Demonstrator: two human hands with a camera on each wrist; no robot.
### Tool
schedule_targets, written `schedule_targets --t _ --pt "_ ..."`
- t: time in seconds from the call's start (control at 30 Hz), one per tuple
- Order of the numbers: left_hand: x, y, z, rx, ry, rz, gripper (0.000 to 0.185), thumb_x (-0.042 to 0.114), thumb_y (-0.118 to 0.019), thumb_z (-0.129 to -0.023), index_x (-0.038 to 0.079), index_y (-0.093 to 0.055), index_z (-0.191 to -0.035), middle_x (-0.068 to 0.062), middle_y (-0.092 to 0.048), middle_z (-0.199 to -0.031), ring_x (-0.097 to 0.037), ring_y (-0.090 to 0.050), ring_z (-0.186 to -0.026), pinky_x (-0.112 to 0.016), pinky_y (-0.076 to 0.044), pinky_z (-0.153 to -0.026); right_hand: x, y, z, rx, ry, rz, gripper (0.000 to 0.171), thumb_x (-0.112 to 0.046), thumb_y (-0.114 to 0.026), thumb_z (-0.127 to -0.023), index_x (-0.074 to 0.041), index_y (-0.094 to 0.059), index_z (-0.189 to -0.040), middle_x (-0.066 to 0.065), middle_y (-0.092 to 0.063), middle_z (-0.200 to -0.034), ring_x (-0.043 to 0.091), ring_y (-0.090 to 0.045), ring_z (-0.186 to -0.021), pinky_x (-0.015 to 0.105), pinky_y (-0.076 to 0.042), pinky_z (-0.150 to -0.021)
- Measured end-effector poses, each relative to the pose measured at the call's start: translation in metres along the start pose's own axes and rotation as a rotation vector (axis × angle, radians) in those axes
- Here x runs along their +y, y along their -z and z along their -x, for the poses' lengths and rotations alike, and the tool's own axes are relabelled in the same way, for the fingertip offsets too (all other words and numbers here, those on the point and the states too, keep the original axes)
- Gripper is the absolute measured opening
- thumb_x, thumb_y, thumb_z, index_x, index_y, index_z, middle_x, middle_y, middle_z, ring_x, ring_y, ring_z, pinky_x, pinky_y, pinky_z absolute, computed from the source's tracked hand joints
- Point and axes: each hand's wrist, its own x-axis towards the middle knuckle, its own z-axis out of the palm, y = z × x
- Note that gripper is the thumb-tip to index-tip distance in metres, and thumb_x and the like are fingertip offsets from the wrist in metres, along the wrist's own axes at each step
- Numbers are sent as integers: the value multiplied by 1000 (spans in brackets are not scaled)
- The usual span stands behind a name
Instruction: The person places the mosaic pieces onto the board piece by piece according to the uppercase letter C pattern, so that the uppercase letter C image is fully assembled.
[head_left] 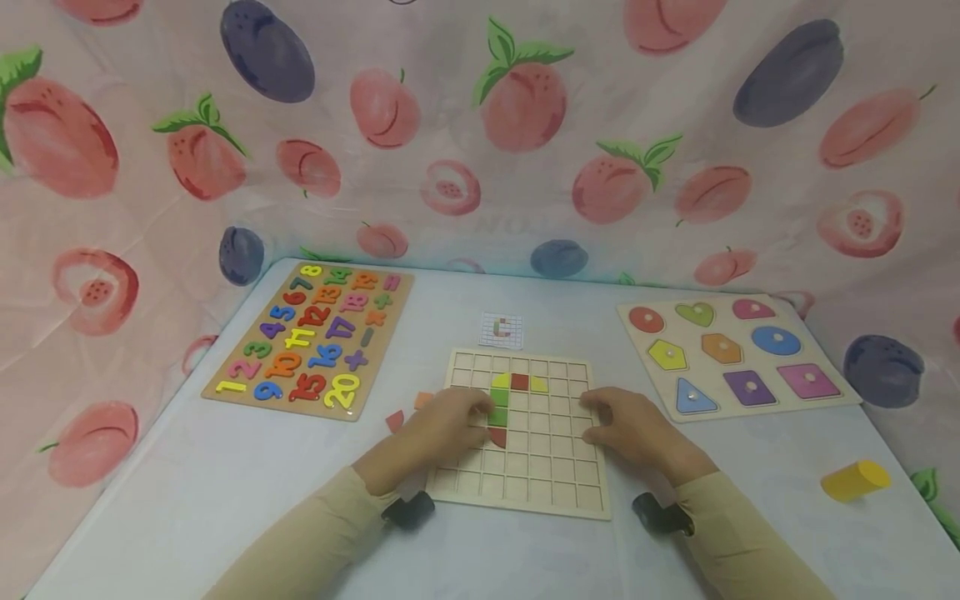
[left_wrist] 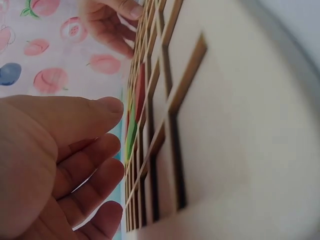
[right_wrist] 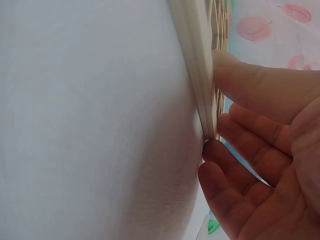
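A wooden grid board (head_left: 555,475) lies in front of me. On it sit a red square (head_left: 519,382) between two yellow rounded pieces (head_left: 538,384), two green squares (head_left: 498,417) below the left one, then a red rounded piece (head_left: 498,437). My left hand (head_left: 446,425) hovers over the board's left part, its loosely bent fingers beside the green and red pieces; nothing shows between thumb and fingers in the left wrist view. At the right edge, my right hand (head_left: 630,425) holds the board, thumb on top and fingertips (right_wrist: 212,150) against its side.
A pattern card (head_left: 501,330) lies behind the board. Left of it are an orange piece (head_left: 423,400) and a red piece (head_left: 394,421). A number board (head_left: 367,337) stands far left, a shape board (head_left: 720,312) far right, and a yellow cylinder (head_left: 851,482) front right.
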Motion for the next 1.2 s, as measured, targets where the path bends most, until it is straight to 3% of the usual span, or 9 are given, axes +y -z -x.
schedule_targets --t 0.47,0.77,1.03,1.2 --pt "-28 23 8 74 98 -35 37 15 -74 -89 7 -67 -124 -6 -68 -117 -25 -61 -113 -42 -49 -98 1 0 0 4 8 15 54 -13 -79 -84 -3 -61 -133 18 -57 -139 40 -46 -133 55 -37 -109" --pt "-48 33 18 152 126 -87 33 19 -71 -93 7 -68 -123 -7 -69 -113 -23 -64 -106 -39 -54 -89 0 0 1 7 10 21 54 -13 -79 -83 -2 -61 -133 18 -57 -139 40 -46 -133 55 -36 -109" --pt "-53 37 23 153 165 -42 35 25 -70 -95 6 -67 -124 -10 -67 -124 -29 -59 -121 -45 -49 -99 0 -1 1 9 10 18 54 -13 -79 -84 -2 -61 -134 18 -56 -139 40 -46 -133 55 -36 -109" --pt "-55 38 23 148 173 -39 36 25 -72 -94 6 -67 -124 -10 -67 -124 -30 -59 -122 -46 -49 -99 2 -1 0 10 27 15 54 -13 -78 -84 -1 -61 -134 18 -57 -138 40 -46 -133 55 -36 -109"
